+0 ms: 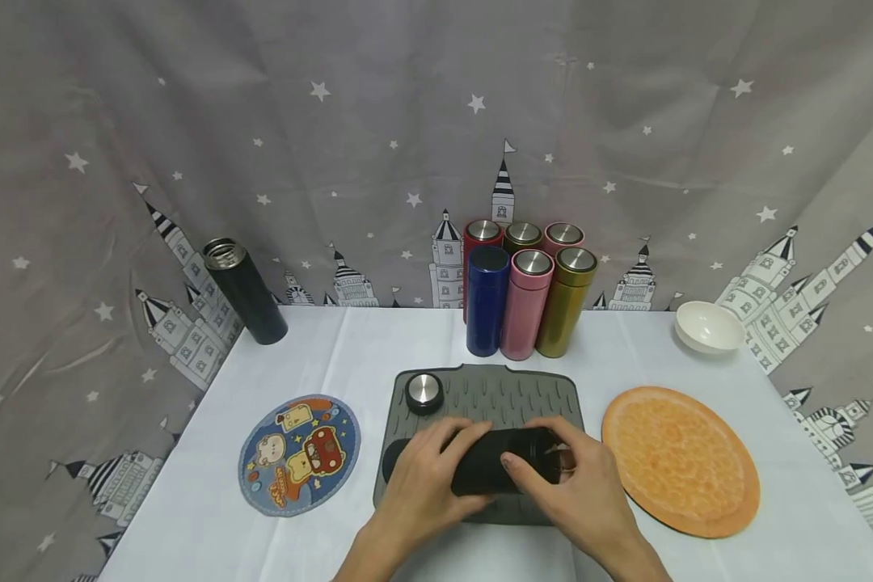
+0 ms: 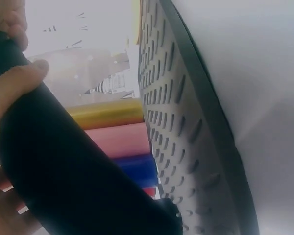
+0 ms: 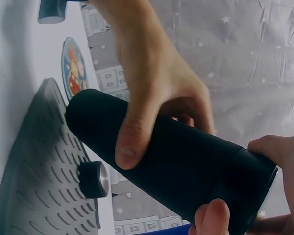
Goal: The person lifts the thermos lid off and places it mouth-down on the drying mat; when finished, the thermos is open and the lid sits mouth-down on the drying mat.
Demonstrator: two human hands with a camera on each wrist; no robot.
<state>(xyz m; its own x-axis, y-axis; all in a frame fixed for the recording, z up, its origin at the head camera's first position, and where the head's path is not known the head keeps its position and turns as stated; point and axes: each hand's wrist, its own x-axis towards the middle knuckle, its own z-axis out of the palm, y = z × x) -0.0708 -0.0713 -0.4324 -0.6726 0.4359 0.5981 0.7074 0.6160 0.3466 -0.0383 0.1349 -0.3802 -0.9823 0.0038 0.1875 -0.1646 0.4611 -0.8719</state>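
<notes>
Both hands hold a black vacuum flask (image 1: 491, 461) sideways over the grey ribbed mat (image 1: 575, 396). Its body is in the grip of my left hand (image 1: 429, 477), thumb on the near side, fingers over the top. Around the right end, past a faint seam, my right hand (image 1: 589, 489) pinches with thumb and fingers; the right wrist view shows this end section (image 3: 240, 191) tilted lower than the seam's upper edge. A loose black lid with a silver top (image 1: 424, 390) sits on the mat's back left corner. At the back left stands an uncapped dark flask (image 1: 246, 295).
Behind the mat several capped flasks stand grouped, among them a blue one (image 1: 487, 303), a pink one (image 1: 527, 307) and a gold one (image 1: 566, 303). A round cartoon mat (image 1: 298, 457) lies left, an orange round mat (image 1: 680, 461) right. A white bowl (image 1: 709, 327) stands back right.
</notes>
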